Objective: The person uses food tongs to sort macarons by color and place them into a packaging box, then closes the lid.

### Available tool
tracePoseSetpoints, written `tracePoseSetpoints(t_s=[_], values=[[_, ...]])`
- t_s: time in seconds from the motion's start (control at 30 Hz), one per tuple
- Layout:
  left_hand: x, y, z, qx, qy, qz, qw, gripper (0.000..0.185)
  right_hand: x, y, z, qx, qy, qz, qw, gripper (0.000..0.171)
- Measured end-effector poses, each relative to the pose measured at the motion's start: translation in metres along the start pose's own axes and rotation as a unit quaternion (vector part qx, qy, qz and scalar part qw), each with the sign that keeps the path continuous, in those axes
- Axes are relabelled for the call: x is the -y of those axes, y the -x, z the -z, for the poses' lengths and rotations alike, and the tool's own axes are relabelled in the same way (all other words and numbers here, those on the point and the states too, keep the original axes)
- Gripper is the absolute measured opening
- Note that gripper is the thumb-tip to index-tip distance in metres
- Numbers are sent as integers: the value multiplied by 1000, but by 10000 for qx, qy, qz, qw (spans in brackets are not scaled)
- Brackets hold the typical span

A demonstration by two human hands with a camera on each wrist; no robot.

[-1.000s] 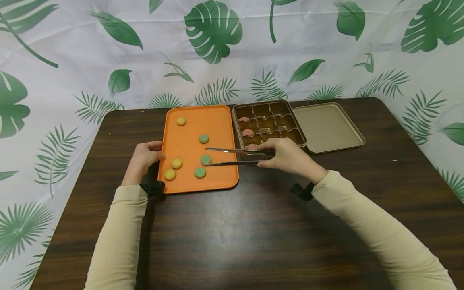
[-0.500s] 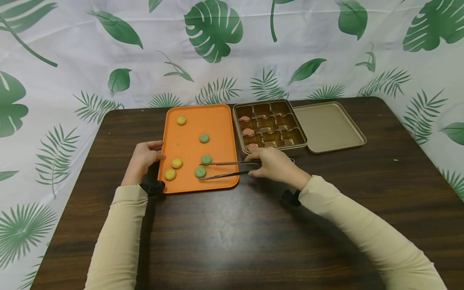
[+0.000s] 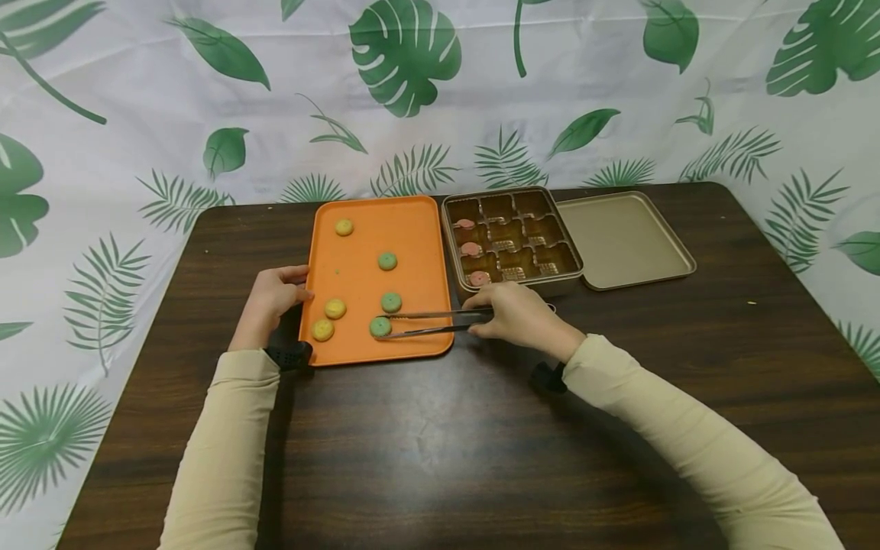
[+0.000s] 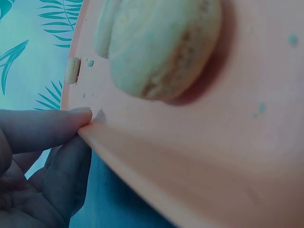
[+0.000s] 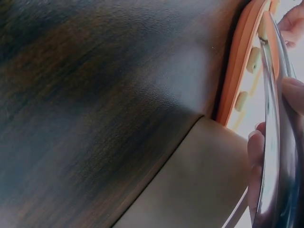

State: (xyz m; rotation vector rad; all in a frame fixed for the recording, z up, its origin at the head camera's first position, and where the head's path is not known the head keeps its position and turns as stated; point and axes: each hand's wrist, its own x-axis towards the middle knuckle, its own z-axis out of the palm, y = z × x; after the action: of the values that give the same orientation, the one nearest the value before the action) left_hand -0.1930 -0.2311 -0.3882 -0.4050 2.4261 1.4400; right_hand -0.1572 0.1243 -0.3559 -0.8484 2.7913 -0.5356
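Right hand [image 3: 512, 315] gripping tongs [image 3: 429, 322] around green macaron [image 3: 380, 327], left hand [image 3: 271, 299] pinching orange tray [image 3: 419, 237] edge, compartment tin [image 3: 512, 233] alongside

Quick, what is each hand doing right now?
Left hand: pinching the edge of the orange tray.
Right hand: gripping metal tongs, tips around a green cookie.

Dark wooden table [image 3: 447, 443]: orange tray [image 3: 412, 221] at 11 o'clock, compartmented tin [image 3: 571, 283] at 12, its lid [image 3: 622, 241] at 1
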Motion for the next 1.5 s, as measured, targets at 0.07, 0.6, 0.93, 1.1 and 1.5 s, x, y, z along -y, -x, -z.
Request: tracePoseSetpoints(t_s=[0.07, 0.6, 0.93, 1.1, 1.5], values=[[0, 0, 0, 13, 26, -6, 10000, 58, 0, 0, 0, -2, 12, 28, 10000, 33], [0, -1, -1, 50, 9, -9, 10000, 59, 0, 1, 4, -215, -68, 169, 9996, 31], [3, -3, 0, -45, 110, -52, 9999, 59, -6, 5, 35, -590, -397, -108, 9974, 35], [0, 1, -1, 33, 17, 20, 10000, 58, -17, 6, 51, -996, -447, -269, 9937, 32], [0, 2, 0, 66, -36, 35, 10000, 57, -52, 11, 73, -1995, -321, -624, 9774, 31]])
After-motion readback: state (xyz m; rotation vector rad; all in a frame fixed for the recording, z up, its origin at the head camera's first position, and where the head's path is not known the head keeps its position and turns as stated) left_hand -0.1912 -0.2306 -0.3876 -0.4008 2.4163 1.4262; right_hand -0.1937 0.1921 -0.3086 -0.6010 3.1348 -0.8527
